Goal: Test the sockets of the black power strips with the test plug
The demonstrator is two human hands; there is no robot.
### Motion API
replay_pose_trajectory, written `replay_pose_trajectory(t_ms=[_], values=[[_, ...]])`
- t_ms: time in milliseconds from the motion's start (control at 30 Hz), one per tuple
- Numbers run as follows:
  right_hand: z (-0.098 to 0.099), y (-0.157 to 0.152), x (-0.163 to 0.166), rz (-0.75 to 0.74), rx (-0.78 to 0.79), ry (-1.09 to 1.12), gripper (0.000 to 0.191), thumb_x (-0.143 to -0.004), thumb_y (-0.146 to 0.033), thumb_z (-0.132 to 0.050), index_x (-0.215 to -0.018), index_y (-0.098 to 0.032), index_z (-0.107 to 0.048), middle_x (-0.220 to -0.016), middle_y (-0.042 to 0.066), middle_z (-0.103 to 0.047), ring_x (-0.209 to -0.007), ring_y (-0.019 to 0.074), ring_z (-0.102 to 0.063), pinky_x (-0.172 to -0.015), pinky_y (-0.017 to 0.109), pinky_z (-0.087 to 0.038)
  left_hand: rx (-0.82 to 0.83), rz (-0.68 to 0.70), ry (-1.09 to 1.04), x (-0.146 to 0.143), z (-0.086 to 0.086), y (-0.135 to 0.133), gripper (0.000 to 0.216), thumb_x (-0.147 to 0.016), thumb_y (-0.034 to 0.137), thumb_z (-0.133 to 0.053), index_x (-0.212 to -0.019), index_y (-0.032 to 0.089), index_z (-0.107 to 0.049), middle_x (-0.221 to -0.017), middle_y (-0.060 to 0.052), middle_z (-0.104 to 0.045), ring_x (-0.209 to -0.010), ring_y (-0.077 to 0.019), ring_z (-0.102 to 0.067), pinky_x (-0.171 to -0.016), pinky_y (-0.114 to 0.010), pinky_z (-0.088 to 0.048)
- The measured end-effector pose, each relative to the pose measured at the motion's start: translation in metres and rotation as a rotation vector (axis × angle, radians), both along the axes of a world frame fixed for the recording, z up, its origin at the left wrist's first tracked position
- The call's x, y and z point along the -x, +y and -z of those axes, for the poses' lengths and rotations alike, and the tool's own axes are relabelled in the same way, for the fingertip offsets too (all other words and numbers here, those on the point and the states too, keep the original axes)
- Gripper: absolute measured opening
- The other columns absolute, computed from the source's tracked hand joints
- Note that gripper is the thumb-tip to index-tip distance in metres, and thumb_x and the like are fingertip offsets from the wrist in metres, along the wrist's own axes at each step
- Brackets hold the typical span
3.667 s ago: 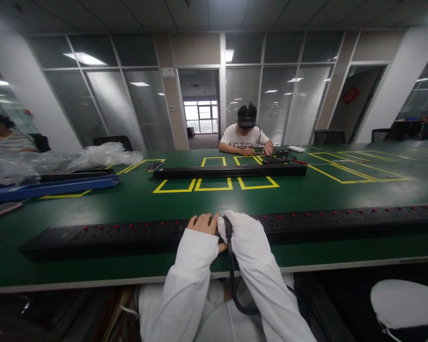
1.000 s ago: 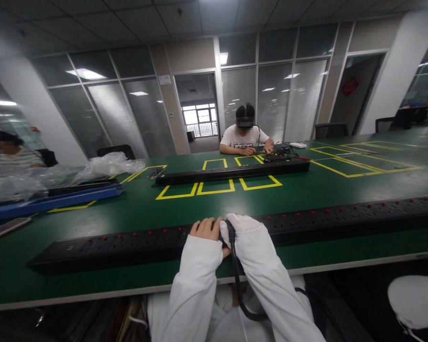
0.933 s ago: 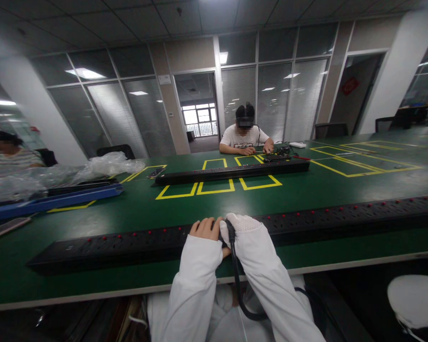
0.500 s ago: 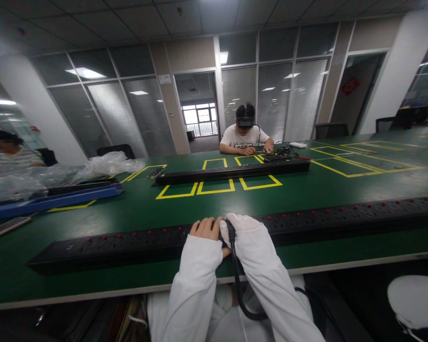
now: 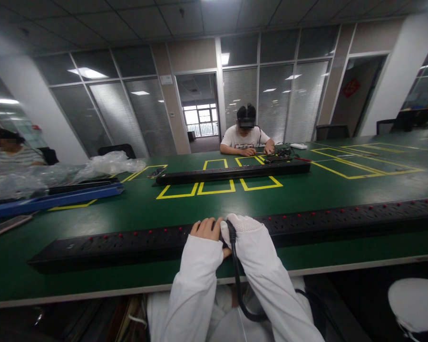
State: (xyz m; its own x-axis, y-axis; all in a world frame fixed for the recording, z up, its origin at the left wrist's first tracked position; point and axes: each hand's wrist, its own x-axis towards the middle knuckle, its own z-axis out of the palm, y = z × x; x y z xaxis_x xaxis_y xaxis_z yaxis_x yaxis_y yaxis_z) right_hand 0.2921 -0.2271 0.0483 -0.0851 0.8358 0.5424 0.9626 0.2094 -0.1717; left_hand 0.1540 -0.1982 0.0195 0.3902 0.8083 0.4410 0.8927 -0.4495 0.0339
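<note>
Hidden connector, looping cord: the grip is where trouble could start

The gloved right hand (image 5: 243, 226) is closed around the end of a thick black power cord (image 5: 237, 278); the ribbed strain relief (image 5: 231, 232) shows, but the fingers hide any connector. A skewed angle could therefore go unnoticed, and pressing hard might damage whatever it meets.

Just beside it, the bare left hand (image 5: 205, 230) has its fingers over the top of the long black power strip (image 5: 110, 244) and its thumb on the near side; whether it clamps or merely rests, I cannot tell. If it only rests, a sideways push could slide the strip on the smooth green tabletop (image 5: 146, 207). Hands this crowded could also pinch a finger if the glove slipped.

The cord loops down past the table's front edge toward the lap, so a snag on a sleeve could tug the grip askew. The strip lies lengthwise near that edge, its right end out of view. Beyond, a second power strip (image 5: 231, 173) and a co-worker (image 5: 245, 137) sit well apart, probably little hazard.
</note>
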Motion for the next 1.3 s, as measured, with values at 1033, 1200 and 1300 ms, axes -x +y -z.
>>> replay_pose_trajectory(t_ms=[1033, 1200, 1300], values=[[0.0004, 0.0, 0.0001, 0.006, -0.038, -0.005, 0.037, -0.092, -0.04, -0.026, -0.086, -0.024, -0.058, -0.075, 0.001, -0.061, -0.067, 0.0097, -0.048, -0.061, 0.028, -0.017, -0.031, 0.011, -0.021, 0.0009, 0.0024, 0.0003, 0.067, -0.061, 0.04, -0.062, -0.123, 0.017, -0.05, -0.118, -0.013, -0.057, -0.108, -0.0288, -0.051, -0.095, -0.044, -0.033], [0.0007, -0.0009, 0.0009, 0.008, -0.035, -0.006, 0.038, -0.092, -0.041, -0.025, -0.086, -0.024, -0.058, -0.075, 0.001, -0.061, -0.066, 0.0095, -0.048, -0.061, 0.028, -0.017, -0.034, 0.013, -0.023, 0.001, 0.0028, 0.0007, 0.066, -0.062, 0.04, -0.061, -0.123, 0.018, -0.05, -0.118, -0.013, -0.057, -0.109, -0.0286, -0.05, -0.095, -0.044, -0.033], [-0.0002, -0.0012, 0.0009, 0.01, -0.031, -0.008, 0.039, -0.092, -0.04, -0.025, -0.086, -0.022, -0.058, -0.075, 0.002, -0.061, -0.066, 0.0091, -0.048, -0.061, 0.028, -0.017, -0.032, 0.013, -0.021, 0.0011, 0.0029, 0.0002, 0.066, -0.062, 0.04, -0.061, -0.123, 0.018, -0.05, -0.118, -0.013, -0.057, -0.108, -0.0284, -0.051, -0.095, -0.044, -0.033]])
